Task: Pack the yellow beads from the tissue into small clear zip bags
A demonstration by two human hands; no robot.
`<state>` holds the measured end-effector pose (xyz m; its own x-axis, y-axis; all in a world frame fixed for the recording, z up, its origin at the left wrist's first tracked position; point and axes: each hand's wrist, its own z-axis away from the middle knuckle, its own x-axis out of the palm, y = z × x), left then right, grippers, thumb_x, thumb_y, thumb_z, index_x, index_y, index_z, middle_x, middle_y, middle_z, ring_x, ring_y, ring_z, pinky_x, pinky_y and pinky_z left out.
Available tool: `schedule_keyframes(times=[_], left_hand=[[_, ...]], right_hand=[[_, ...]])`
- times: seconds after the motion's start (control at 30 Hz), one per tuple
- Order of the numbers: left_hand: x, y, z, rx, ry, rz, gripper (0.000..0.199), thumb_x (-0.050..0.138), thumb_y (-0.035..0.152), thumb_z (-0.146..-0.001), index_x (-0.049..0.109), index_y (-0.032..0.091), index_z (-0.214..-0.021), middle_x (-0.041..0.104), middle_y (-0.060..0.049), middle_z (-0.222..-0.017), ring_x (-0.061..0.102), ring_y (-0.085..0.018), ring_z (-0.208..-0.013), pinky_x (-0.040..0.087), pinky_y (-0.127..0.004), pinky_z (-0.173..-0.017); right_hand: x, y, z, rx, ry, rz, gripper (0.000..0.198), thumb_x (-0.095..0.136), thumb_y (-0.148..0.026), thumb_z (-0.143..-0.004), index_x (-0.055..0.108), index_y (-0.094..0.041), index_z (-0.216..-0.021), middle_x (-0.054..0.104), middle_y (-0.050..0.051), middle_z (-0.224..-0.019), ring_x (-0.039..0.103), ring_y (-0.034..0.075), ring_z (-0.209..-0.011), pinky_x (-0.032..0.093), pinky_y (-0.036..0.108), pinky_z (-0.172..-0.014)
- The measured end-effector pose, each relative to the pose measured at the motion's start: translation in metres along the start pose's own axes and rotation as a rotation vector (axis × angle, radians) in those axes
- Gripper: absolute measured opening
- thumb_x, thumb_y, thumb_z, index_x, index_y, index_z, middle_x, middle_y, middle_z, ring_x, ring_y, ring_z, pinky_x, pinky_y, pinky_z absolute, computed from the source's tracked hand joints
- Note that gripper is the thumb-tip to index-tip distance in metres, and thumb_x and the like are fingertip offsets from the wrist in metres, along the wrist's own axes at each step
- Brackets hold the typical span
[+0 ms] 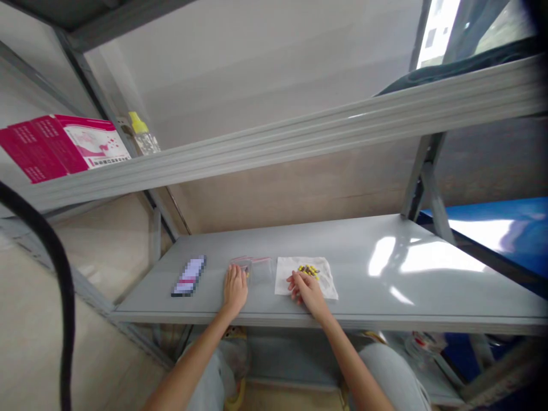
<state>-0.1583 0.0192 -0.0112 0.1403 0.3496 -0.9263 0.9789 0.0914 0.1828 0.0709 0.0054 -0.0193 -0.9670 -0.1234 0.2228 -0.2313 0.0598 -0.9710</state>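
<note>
On the grey shelf, my left hand (235, 289) lies flat with its fingers stretched forward over a small clear zip bag (242, 262). A few yellow bits show beside its fingertips. A second clear zip bag (261, 270) lies flat just to the right. Farther right is a white cloth or tissue (282, 267) with a pile of small yellow and dark capsule-like pieces (310, 270). My right hand (306, 289) rests over the cloth at the pile's near left edge. Its fingers are curled together, and whatever is between them is too small to make out.
A phone (189, 276) lies left of the bags. Above runs an upper shelf edge (257, 137), bearing a pink box (64, 145) and a yellow-capped bottle (143, 132). A black cable (64, 274) hangs at left. A blue surface (505, 228) is at right.
</note>
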Motion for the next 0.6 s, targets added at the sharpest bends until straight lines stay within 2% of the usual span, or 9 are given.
schedule_keyframes(times=[0.13,0.2,0.27,0.4,0.53,0.6], left_hand=[[-0.014,0.011,0.011,-0.057,0.297,0.093,0.047,0.02,0.027,-0.094,0.046,0.011,-0.131,0.034,-0.018,-0.143,0.027,-0.026,-0.135,0.029,-0.045,-0.105],[-0.023,0.02,0.018,-0.015,0.446,0.139,0.045,0.022,0.028,-0.095,0.045,0.016,-0.132,0.033,-0.014,-0.145,0.026,-0.025,-0.135,0.028,-0.046,-0.104],[-0.03,0.03,0.025,0.071,0.529,0.184,0.042,0.025,0.026,-0.095,0.046,0.022,-0.131,0.035,-0.012,-0.144,0.03,-0.023,-0.134,0.028,-0.045,-0.103],[-0.034,0.049,0.034,0.171,0.579,0.258,0.037,0.03,0.023,-0.094,0.055,0.024,-0.122,0.044,-0.011,-0.138,0.041,-0.023,-0.126,0.03,-0.042,-0.098],[-0.034,0.067,0.036,0.216,0.539,0.429,0.034,0.032,0.024,-0.094,0.064,0.022,-0.105,0.063,-0.009,-0.113,0.057,-0.019,-0.105,0.036,-0.037,-0.091],[-0.036,0.072,0.033,0.185,0.512,0.512,0.034,0.031,0.024,-0.093,0.064,0.02,-0.101,0.068,-0.008,-0.1,0.06,-0.019,-0.095,0.038,-0.036,-0.088]], right_hand=[[0.0,-0.002,0.001,0.003,0.011,-0.005,0.052,0.049,-0.066,-0.073,0.059,-0.015,-0.072,0.054,0.0,-0.057,0.049,0.009,-0.039,0.033,0.017,-0.029],[0.0,-0.002,0.001,-0.007,0.005,0.006,0.05,0.05,-0.065,-0.074,0.058,-0.015,-0.072,0.054,-0.001,-0.057,0.049,0.008,-0.038,0.033,0.017,-0.029],[0.0,-0.001,0.002,-0.028,-0.003,0.018,0.047,0.052,-0.063,-0.074,0.056,-0.016,-0.07,0.055,-0.001,-0.059,0.049,0.008,-0.039,0.032,0.017,-0.029],[0.0,-0.002,0.003,-0.058,-0.015,0.049,0.045,0.054,-0.061,-0.074,0.053,-0.016,-0.067,0.056,0.0,-0.06,0.048,0.008,-0.039,0.033,0.017,-0.03],[0.001,-0.009,0.004,-0.056,0.034,0.065,0.044,0.055,-0.06,-0.073,0.056,-0.017,-0.077,0.059,0.002,-0.069,0.05,0.009,-0.041,0.035,0.018,-0.029],[0.001,-0.011,0.004,-0.059,0.055,0.07,0.043,0.055,-0.059,-0.073,0.056,-0.017,-0.081,0.06,0.003,-0.073,0.051,0.009,-0.042,0.035,0.019,-0.028]])
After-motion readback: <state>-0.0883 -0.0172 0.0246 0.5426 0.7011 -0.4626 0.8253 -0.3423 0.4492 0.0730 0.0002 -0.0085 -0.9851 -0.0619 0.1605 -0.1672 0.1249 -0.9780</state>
